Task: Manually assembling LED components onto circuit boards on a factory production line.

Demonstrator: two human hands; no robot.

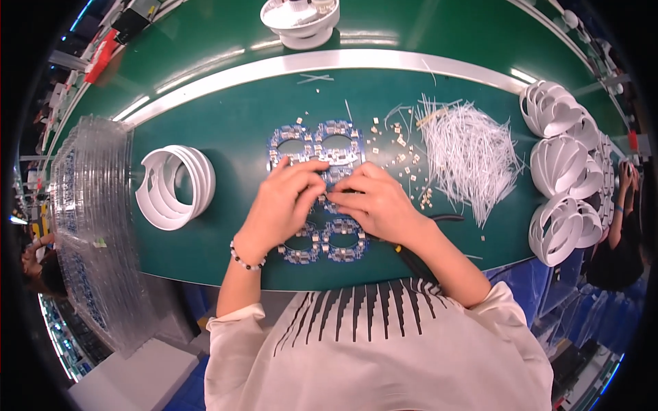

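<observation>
A blue panel of ring-shaped circuit boards [299, 255] lies flat on the green bench in front of me. Both hands meet over its middle. My left hand [291, 195], with a beaded bracelet on the wrist, has thumb and forefinger bent together at the board. Opposite it, my right hand [377, 198] pinches close to the same spot. Whatever sits between the fingertips is too small to make out. Many small pale connectors [401, 140] lie scattered right of the panel. Beside my right forearm rest pliers with dark and yellow handles [411, 260], partly hidden by the arm.
A heap of thin white strips [469, 157] spreads at the right. White plastic rings [177, 186] stand at the left, and more nested white rings [558, 168] line the right edge. Clear plastic trays [96, 226] are stacked far left. A white bowl [300, 27] stands at the back.
</observation>
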